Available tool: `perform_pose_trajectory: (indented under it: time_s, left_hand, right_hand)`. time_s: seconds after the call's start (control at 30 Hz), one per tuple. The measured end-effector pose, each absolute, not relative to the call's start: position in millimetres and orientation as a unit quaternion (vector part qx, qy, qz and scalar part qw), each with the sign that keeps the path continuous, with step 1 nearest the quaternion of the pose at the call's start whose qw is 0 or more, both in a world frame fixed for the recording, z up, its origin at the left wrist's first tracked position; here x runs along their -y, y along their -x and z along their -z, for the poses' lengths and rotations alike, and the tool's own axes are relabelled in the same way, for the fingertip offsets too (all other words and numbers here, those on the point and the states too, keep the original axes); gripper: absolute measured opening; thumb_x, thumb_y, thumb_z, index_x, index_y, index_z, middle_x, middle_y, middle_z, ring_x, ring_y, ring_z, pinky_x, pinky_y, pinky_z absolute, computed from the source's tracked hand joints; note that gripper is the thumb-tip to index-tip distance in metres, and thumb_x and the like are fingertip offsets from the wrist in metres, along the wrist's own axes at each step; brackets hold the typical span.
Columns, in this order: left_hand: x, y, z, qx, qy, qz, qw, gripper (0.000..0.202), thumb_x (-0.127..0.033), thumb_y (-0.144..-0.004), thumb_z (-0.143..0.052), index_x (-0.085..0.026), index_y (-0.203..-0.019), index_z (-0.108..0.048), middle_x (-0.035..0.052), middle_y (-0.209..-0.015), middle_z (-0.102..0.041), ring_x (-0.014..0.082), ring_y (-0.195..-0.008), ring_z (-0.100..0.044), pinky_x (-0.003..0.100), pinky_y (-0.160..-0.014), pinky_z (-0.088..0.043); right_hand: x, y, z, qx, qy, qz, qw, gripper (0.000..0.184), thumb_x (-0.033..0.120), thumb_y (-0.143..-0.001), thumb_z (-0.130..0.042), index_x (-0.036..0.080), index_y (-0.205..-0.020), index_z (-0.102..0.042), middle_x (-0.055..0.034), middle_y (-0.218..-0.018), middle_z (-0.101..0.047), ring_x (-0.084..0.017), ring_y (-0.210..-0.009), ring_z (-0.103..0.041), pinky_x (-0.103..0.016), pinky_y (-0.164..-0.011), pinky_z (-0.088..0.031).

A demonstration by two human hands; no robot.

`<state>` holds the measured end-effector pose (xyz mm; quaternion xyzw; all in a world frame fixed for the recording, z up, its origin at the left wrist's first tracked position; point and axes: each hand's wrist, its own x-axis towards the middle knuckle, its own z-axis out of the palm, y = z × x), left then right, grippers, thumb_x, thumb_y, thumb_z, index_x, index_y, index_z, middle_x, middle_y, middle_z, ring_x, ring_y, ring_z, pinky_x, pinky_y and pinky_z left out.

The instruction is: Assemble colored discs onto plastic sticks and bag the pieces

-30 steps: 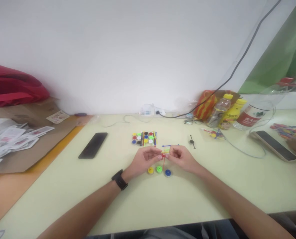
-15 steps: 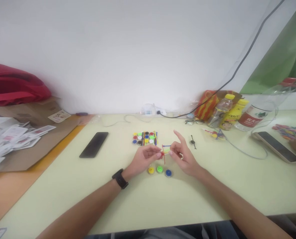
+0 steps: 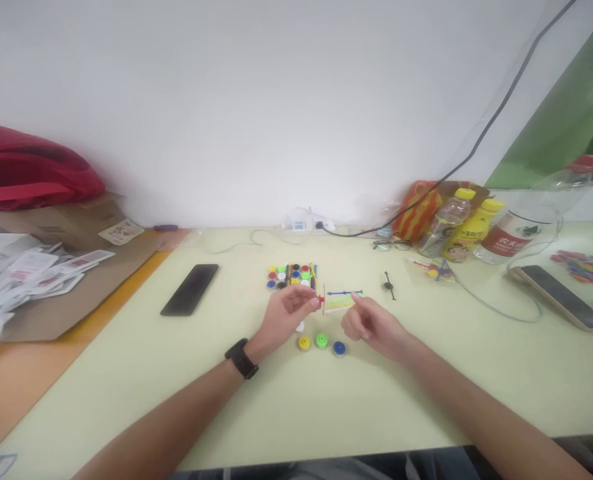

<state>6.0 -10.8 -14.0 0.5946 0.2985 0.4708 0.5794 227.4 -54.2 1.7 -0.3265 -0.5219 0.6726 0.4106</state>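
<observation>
Head view of two bare hands at work over a pale green table point(image 3: 256, 413). The left hand point(image 3: 289, 315), a black watch point(image 3: 241, 359) on its wrist, pinches a small red piece point(image 3: 320, 299) between thumb and fingers; a thin stick point(image 3: 324, 291) stands at the piece's outer end, crosswise to it, in the space between the two hands. The right hand point(image 3: 374, 328) is loosely closed, its fingers curled inward and its thumb raised, apart from the red piece. Just beyond the right hand, a blue double-headed arrow point(image 3: 345, 293) lies crosswise, with pale yellow-green strips point(image 3: 340, 307) on its near side. Nearer the wearer, a yellow round piece point(image 3: 304, 343), a green round piece point(image 3: 321, 341) and a blue round piece point(image 3: 339, 348) form a short row; a white piece point(image 3: 300, 327) shows just beside the left hand. Behind that hand lies a group of many-coloured discs point(image 3: 272, 275) with thin sticks among them. To the right of the blue arrow lies a black arrow point(image 3: 388, 286) with a round centre. Farther out, a dark phone point(image 3: 189, 290) lies at left, and bottles point(image 3: 454, 217) stand at right near the wall
</observation>
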Motion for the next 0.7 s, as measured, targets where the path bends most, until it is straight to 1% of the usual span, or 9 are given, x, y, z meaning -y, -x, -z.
perform_pose_trajectory:
  time_s: [0.1,0.17,0.23,0.27,0.33,0.4,0.43,0.5,0.7]
  left_hand:
    - [10.3,-6.3,15.0,-0.296,-0.594,-0.469,0.583,0.025,-0.03,-0.084,-0.082,-0.016,-0.101,-0.071,0.0076,-0.099,-0.077,0.0197,-0.093,-0.074,0.033,-0.089,-0.06]
    - [10.2,-6.5,15.4,-0.295,-0.593,-0.473,0.581,0.025,-0.029,-0.084,-0.082,-0.016,-0.101,-0.071,0.0074,-0.1,-0.076,0.0194,-0.093,-0.074,0.033,-0.089,-0.06]
    - [10.2,-6.5,15.1,-0.297,-0.596,-0.475,0.576,0.024,-0.03,-0.085,-0.081,-0.016,-0.102,-0.071,0.0078,-0.101,-0.077,0.0197,-0.094,-0.074,0.033,-0.09,-0.06]
    - [10.3,-6.4,14.7,-0.298,-0.597,-0.475,0.573,0.025,-0.03,-0.085,-0.081,-0.016,-0.102,-0.071,0.0081,-0.101,-0.077,0.0202,-0.094,-0.074,0.034,-0.09,-0.06]
    - [10.5,-6.3,13.4,-0.303,-0.599,-0.476,0.569,0.026,-0.032,-0.085,-0.081,-0.016,-0.102,-0.071,0.0089,-0.1,-0.077,0.0211,-0.094,-0.074,0.035,-0.09,-0.06]
    - [10.6,-6.3,12.2,-0.306,-0.599,-0.475,0.567,0.026,-0.032,-0.084,-0.082,-0.016,-0.101,-0.071,0.0093,-0.099,-0.077,0.0216,-0.094,-0.074,0.035,-0.09,-0.06]
    - [10.7,-6.5,11.8,-0.307,-0.599,-0.476,0.567,0.026,-0.033,-0.084,-0.082,-0.016,-0.1,-0.071,0.0091,-0.099,-0.077,0.0216,-0.094,-0.074,0.035,-0.089,-0.06]
    - [10.7,-7.0,11.2,-0.309,-0.596,-0.476,0.568,0.027,-0.033,-0.083,-0.083,-0.016,-0.1,-0.071,0.0085,-0.097,-0.077,0.0214,-0.093,-0.074,0.035,-0.089,-0.06]
    - [12.9,-8.0,10.6,-0.303,-0.607,-0.456,0.576,0.028,-0.036,-0.083,-0.082,-0.016,-0.101,-0.072,0.0083,-0.099,-0.076,0.0209,-0.093,-0.074,0.035,-0.089,-0.06]
  right_hand:
    - [53.0,-224.6,-3.0,0.492,0.395,-0.611,0.478,0.039,0.059,-0.091,-0.062,0.021,-0.093,-0.069,0.0057,-0.058,-0.04,-0.011,-0.052,-0.027,-0.027,-0.051,-0.016]
    - [50.7,-222.0,-1.3,0.448,0.447,-0.597,0.493,0.051,0.06,-0.088,-0.065,0.028,-0.127,-0.058,0.0062,-0.066,-0.049,-0.01,-0.051,-0.028,-0.025,-0.05,-0.017]
    - [48.6,-221.4,1.0,0.404,0.474,-0.611,0.488,0.058,0.062,-0.088,-0.063,0.031,-0.136,-0.05,0.0055,-0.072,-0.055,-0.01,-0.049,-0.029,-0.025,-0.048,-0.018]
    - [47.9,-222.2,1.7,0.391,0.474,-0.63,0.476,0.054,0.064,-0.089,-0.061,0.03,-0.13,-0.055,0.0051,-0.072,-0.056,-0.009,-0.048,-0.027,-0.025,-0.047,-0.018]
    - [47.3,-226.3,1.2,0.395,0.432,-0.691,0.424,0.047,0.067,-0.092,-0.053,0.022,-0.096,-0.066,0.0044,-0.061,-0.048,-0.009,-0.046,-0.024,-0.026,-0.046,-0.019]
    - [47.2,-231.9,-1.2,0.424,0.356,-0.745,0.373,0.062,0.068,-0.095,-0.044,0.019,-0.057,-0.054,0.0038,-0.05,-0.034,-0.01,-0.046,-0.024,-0.029,-0.047,-0.022]
    - [47.0,-234.3,-2.6,0.436,0.327,-0.755,0.364,0.068,0.068,-0.096,-0.042,0.02,-0.047,-0.045,0.0036,-0.049,-0.028,-0.011,-0.046,-0.024,-0.03,-0.048,-0.024]
    - [46.0,-236.9,-4.3,0.449,0.322,-0.737,0.389,0.069,0.067,-0.095,-0.043,0.021,-0.044,-0.036,0.0039,-0.05,-0.025,-0.011,-0.048,-0.024,-0.03,-0.049,-0.024]
    - [42.3,-229.6,3.2,0.534,0.481,-0.517,0.465,0.054,0.063,-0.08,-0.073,0.022,-0.063,-0.042,0.0071,-0.056,-0.031,-0.01,-0.053,-0.022,-0.027,-0.051,-0.017]
